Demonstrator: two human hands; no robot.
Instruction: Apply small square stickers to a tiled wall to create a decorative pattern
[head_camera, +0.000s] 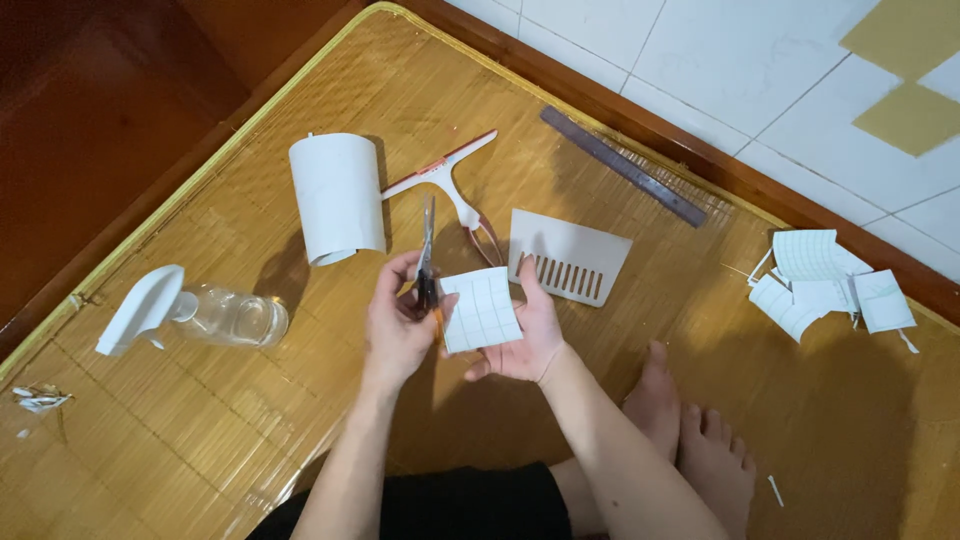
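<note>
Centrally in the frame, the left hand (398, 325) grips a pair of scissors (427, 262), fingers closed round the handles, blades pointing toward the top of the frame. The right hand (528, 335) holds a small white sheet with a printed grid (482, 310), thumb on its right edge, fingers beneath. The sheet's left edge sits against the scissors; whether the blades are cutting into it cannot be made out.

Surroundings, all lying on a woven bamboo mat (700, 330): a curled roll of white sheet (337, 195) upper left of centre; a white and red squeegee (445, 180) just beside it; a white plastic scraper with slots (568, 257) directly beyond the right hand; a dark ruler (622, 165) along the mat's far edge. A clear spray bottle with a white trigger head (195, 312) lies on its side at the left. A heap of grid-printed offcuts (828, 282) rests at the right, well apart from the hands. Small scraps (38, 399) sit at the far left edge.

Obstructions: the left hand covers the scissor handles. Bare feet (690, 435) show lower right; the forearms run off the bottom edge. White floor tiles (740, 70) fill the upper right corner.
</note>
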